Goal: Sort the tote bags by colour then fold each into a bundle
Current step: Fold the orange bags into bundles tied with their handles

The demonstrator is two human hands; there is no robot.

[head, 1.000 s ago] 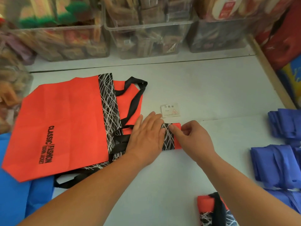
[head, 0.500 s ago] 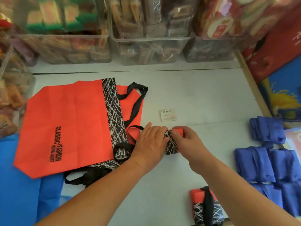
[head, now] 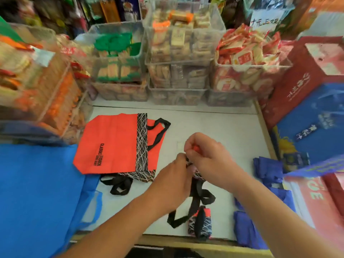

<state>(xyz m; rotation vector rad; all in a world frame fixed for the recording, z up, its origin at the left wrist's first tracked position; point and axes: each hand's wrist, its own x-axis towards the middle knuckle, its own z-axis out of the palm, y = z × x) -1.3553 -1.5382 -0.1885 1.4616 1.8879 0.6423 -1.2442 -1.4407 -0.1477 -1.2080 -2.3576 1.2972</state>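
One flat orange tote bag printed "CLASSIC FASHION" on tabletop; one wrapped orange bundle near front edge; third orange bundle gripped by left hand and right hand, raised above tabletop. Several violet-blue bundles at right.

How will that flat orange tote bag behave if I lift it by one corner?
Probably floppy: the orange tote bag lies thin and flat, faintly creased. Likely light, since it looks like thin fabric. Its loose black handles would probably dangle.
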